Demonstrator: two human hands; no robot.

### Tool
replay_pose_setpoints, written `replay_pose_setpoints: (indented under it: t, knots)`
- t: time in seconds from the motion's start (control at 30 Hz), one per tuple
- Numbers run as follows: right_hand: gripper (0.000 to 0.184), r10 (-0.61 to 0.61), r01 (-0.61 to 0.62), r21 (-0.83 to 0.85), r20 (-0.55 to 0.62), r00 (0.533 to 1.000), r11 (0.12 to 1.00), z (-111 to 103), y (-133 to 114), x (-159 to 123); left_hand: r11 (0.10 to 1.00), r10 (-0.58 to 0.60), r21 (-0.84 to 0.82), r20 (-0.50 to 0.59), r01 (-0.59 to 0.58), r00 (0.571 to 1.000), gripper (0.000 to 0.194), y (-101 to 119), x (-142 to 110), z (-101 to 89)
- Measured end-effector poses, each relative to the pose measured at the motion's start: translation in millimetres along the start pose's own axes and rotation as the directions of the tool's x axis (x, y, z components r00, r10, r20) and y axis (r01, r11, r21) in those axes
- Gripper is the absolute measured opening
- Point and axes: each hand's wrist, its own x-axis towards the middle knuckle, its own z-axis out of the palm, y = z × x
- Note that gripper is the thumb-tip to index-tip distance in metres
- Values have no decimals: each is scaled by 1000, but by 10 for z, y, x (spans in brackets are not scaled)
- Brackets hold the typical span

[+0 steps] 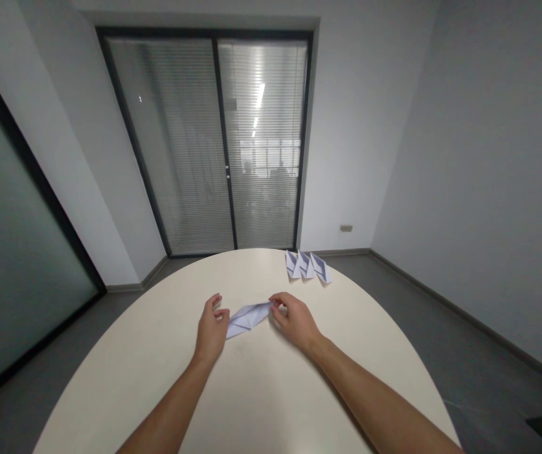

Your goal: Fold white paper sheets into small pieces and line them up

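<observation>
A folded white paper shape (248,317), long and pointed like a boat, lies on the cream round table (261,391) in front of me. My left hand (211,331) pinches its near left end with curled fingers. My right hand (294,318) pinches its far right tip between thumb and fingers. Both hands rest low on the tabletop, with the paper stretched between them.
Three finished folded paper pieces (307,265) sit in a row near the table's far edge, to the right. Beyond the table are a glass sliding door with blinds (219,145), grey walls and a grey floor.
</observation>
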Motion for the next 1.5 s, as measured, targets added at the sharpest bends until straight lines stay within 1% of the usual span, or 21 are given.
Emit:
replay_pose_setpoints:
  t: [0.1,0.2,0.23,0.33,0.43,0.53,0.63,0.77,0.9,1.0,1.07,1.13,1.2,1.27,1.33,1.37,1.43,1.5]
  knots:
    - [29,64,-64,-25,-8,998,998,43,32,20,996,78,41,93,-82,993,45,14,-46,36]
    - [19,81,-79,-80,17,997,994,27,56,38,977,135,138,180,-160,974,44,103,-119,65]
    - [18,77,-73,-100,33,997,992,8,64,40,969,143,173,204,-179,969,42,138,-141,67]
    - [24,36,-25,-162,63,997,986,-63,91,39,949,143,238,259,-206,955,30,215,-178,56]
    - [29,-31,41,-183,54,998,982,-123,124,33,956,134,217,277,-198,951,32,228,-166,33]
    - [30,-88,89,-77,13,996,993,-166,142,37,975,128,146,249,-168,960,36,221,-123,15]
    - [31,-122,124,60,-32,992,991,-203,139,52,990,89,86,210,-109,974,38,239,-76,1]
    - [33,-120,131,175,-68,990,976,-231,119,62,999,28,21,187,-33,982,38,254,-30,-34]
    - [36,-120,135,280,-69,990,950,-218,93,48,999,-30,-25,163,34,986,41,219,-8,-88]
    - [36,-74,83,339,-41,996,937,-194,93,44,992,-87,-83,154,100,984,43,207,-13,-102]
    - [37,-9,22,405,-34,999,914,-176,116,50,980,-125,-130,180,150,976,45,210,-23,-92]
    - [38,57,-29,513,-39,998,858,-158,158,60,962,-159,-181,234,204,959,47,215,-33,-75]
    - [38,108,-59,634,-39,993,771,-140,208,69,944,-175,-225,286,243,942,49,219,-41,-59]
    - [37,164,-87,727,-35,986,681,-120,250,76,940,-161,-243,305,241,938,50,224,-45,-46]
    - [36,233,-123,764,-37,972,634,-96,273,81,956,-119,-227,288,188,950,47,235,-46,-36]
    - [36,258,-135,759,-45,965,637,-83,278,83,965,-89,-214,269,150,959,45,242,-45,-31]
    - [31,268,-140,718,-67,961,682,-56,283,85,979,-32,-189,229,76,973,41,255,-45,-21]
    - [27,221,-114,668,-78,972,735,-35,287,84,984,1,-173,205,35,979,39,263,-45,-14]
